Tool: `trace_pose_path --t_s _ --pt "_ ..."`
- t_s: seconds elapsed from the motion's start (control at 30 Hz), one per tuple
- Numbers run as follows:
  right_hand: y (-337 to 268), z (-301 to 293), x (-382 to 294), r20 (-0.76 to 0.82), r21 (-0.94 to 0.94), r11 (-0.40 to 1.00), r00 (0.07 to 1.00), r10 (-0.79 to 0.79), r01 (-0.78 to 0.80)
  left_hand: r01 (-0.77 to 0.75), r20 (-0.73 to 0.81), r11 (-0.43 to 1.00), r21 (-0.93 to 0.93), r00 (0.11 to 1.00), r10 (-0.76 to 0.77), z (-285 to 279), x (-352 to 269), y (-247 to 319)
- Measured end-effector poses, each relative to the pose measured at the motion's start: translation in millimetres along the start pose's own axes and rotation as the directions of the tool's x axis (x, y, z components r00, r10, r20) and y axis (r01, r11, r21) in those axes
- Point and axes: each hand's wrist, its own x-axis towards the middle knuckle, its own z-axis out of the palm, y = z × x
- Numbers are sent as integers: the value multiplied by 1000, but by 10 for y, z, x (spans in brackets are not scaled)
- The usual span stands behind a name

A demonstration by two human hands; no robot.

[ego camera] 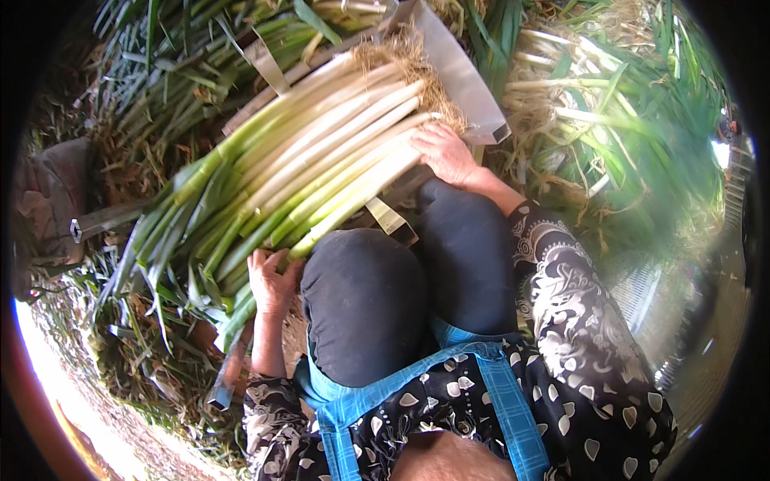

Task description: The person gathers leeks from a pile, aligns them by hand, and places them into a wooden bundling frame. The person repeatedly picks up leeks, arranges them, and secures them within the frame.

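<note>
A thick row of long green onions or leeks lies slanting across a metal frame in front of my knees, roots at the upper right and green leaves at the lower left. My right hand rests on the white root end of the nearest stalk, beside the roots. With fingers spread around the green part of the nearest stalks, my left hand touches them left of my knee. A metal plate stands just beyond the root ends. Whether either hand grips firmly cannot be told.
More stalks with roots are heaped at the right, and leafy ones at the upper left. Metal bar ends stick out near my knees, another at the lower left. Leaf scraps cover the ground at the left.
</note>
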Motion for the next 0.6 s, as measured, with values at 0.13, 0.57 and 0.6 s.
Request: trace_pose_path --t_s 0.13,0.57,0.6 --pt "-91 -19 -64 -67 -129 991 997 -28 19 34 -19 998 45 999 -33 51 -65 -97" --pt "-1053 772 -1947 135 973 73 801 584 -218 162 75 280 -946 951 -298 -466 158 235" --pt "-1125 855 -2103 193 960 64 812 551 -272 245 71 560 -792 947 -314 -643 177 389"
